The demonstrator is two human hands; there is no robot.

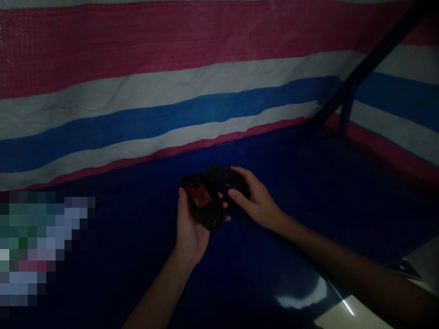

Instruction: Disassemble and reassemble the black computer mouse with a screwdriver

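Observation:
In the head view my left hand (192,237) is closed around the black base of a computer mouse (211,215). Its inside faces up, and an orange-red circuit board (201,195) shows in the upper half. My right hand (261,203) grips a black, curved mouse cover (224,177) between thumb and fingers. The cover sits just right of the base, tilted, and their edges overlap in the picture; whether they touch I cannot tell. Both pieces are held above the dark blue surface (137,256). Dim light hides small details on them.
A red, white and blue striped sheet (154,114) hangs behind the surface. A dark slanted bar (373,59) with a short brace stands at the back right. At the left lies a pixelated patch (37,246). Pale floor (356,315) shows beyond the lower right edge.

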